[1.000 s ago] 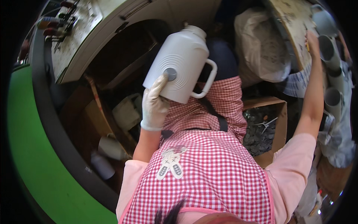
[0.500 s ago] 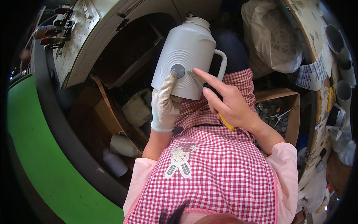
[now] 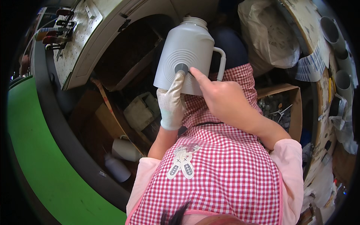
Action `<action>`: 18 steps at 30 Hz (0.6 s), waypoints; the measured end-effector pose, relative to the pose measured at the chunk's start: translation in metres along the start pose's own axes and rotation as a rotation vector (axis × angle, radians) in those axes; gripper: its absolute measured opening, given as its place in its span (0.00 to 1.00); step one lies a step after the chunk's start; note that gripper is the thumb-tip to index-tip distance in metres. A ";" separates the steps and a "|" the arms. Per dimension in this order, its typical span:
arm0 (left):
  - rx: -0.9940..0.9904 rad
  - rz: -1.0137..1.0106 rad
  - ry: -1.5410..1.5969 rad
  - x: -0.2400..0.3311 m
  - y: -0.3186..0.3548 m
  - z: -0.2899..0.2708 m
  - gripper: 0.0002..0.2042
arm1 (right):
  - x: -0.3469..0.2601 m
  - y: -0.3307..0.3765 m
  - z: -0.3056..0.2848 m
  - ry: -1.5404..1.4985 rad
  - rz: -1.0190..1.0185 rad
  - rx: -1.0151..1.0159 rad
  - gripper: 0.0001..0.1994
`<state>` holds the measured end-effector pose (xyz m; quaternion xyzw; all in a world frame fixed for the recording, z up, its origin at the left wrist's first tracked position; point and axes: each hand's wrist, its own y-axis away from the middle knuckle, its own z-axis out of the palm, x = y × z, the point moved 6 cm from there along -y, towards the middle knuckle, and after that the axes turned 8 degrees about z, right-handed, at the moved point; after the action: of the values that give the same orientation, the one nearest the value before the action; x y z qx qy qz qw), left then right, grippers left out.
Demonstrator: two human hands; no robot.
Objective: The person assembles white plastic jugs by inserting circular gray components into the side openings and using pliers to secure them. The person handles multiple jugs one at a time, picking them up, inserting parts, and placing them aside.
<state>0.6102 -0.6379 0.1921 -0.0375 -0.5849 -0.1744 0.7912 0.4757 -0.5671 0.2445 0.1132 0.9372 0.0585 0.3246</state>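
A light grey plastic jug (image 3: 187, 45) with a side handle lies tilted across my lap, its round neck pointing away. Raised rings on its side surround a dark grey round disc (image 3: 181, 68). My left hand (image 3: 172, 108), in a pale work glove, grips the jug's lower end, thumb pressed on the disc and the other fingers hidden beneath. My bare right hand (image 3: 225, 99) is closed, its index finger stretched to the disc's right edge. The yellow-handled knife seen in it a moment ago is now hidden behind the hand.
On the right stands a cardboard box (image 3: 296, 108) of small grey pieces, below a clear plastic bag (image 3: 268, 37). A worktable (image 3: 313, 33) with grey cylinders curves along the right. Grey containers (image 3: 125, 150) lie low left, beside a green surface (image 3: 41, 150). Clamps (image 3: 62, 30) hang upper left.
My right hand has turned and moved up and left, its index fingertip now at the disc. The knife's blade and yellow handle have gone from sight. The left thumb has shifted slightly right.
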 end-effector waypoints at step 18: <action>-0.094 0.005 -0.013 0.005 0.005 -0.016 0.17 | 0.111 -0.043 -0.064 -0.924 0.151 0.464 0.34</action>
<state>0.6271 -0.6389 0.1923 -0.0773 -0.5812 -0.1997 0.7850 0.3442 -0.5836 0.2205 0.2634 0.6737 -0.1833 0.6657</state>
